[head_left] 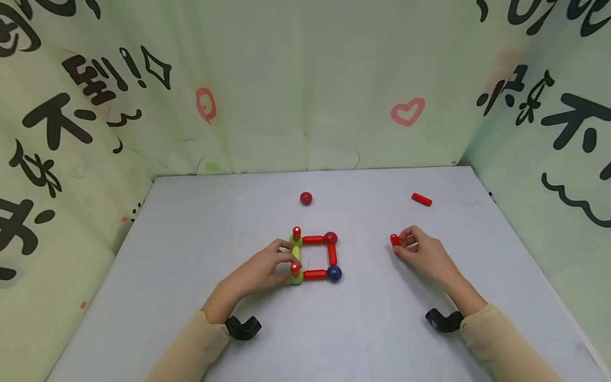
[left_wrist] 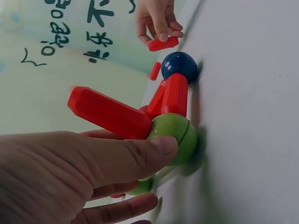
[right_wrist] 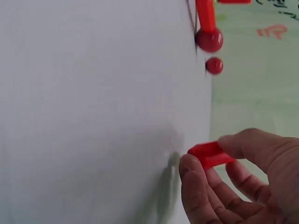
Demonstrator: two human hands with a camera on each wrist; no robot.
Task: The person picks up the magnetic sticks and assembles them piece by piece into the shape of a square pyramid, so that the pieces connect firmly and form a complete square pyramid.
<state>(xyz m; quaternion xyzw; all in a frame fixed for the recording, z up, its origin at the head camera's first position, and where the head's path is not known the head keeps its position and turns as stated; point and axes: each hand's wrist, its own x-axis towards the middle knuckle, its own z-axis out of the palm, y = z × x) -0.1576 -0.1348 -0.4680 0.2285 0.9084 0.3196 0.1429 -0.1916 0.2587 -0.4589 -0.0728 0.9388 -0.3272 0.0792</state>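
Note:
A square of magnetic rods and balls lies on the table. Its corners are two green balls [left_wrist: 174, 135] on the left, a red ball [head_left: 330, 237] and a blue ball [head_left: 334, 274] on the right. Red rods [head_left: 315, 275] form three sides, and a yellow-green rod [head_left: 296, 251] forms the left one. One red rod stands up from each green ball. My left hand [head_left: 267, 265] grips the left side, thumb on the near green ball. Off to the right, my right hand [head_left: 425, 254] pinches a short red rod [right_wrist: 210, 154] between thumb and fingers, apart from the square.
Behind the square lies a loose red ball [head_left: 306, 198]. A loose red rod [head_left: 422, 199] rests beyond my right hand. The white table [head_left: 215, 212] is bordered by a pale green curtain [head_left: 305, 79] with dark lettering at the back and sides.

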